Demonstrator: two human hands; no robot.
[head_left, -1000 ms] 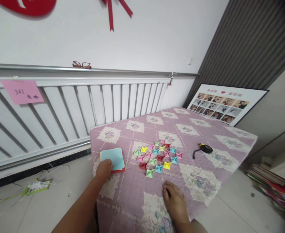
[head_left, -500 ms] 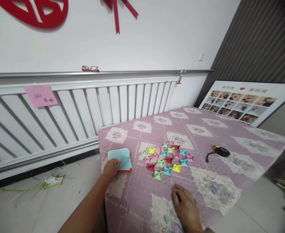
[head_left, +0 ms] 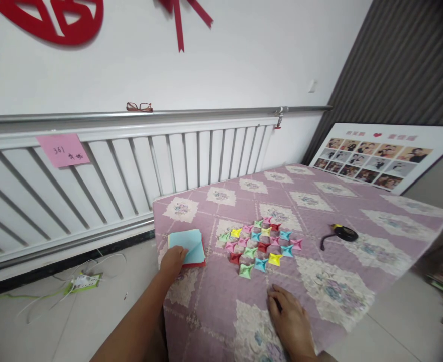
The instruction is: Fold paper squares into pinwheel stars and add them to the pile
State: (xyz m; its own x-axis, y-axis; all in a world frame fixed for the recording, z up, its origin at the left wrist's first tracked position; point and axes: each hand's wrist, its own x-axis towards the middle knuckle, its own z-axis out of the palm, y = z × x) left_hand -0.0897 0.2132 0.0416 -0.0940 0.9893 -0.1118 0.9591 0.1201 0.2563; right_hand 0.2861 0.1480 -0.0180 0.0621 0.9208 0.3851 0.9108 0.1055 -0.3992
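Camera view swung left over the last second; both hands kept their places. Left hand [head_left: 172, 263]: fingers bent over the near left part of the square stack of coloured paper sheets [head_left: 186, 241], light blue uppermost; whether a sheet was pinched could not be determined. Right hand [head_left: 290, 321]: relaxed, thumb apart from fingers, on the purple floral cloth-covered worktop [head_left: 216, 306], near side of the small folded multicoloured paper pieces [head_left: 250, 253].

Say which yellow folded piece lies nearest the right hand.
The front yellow piece, just right of the frontmost blue piece; the left yellow piece and the paler yellow piece lie farther from the right hand.
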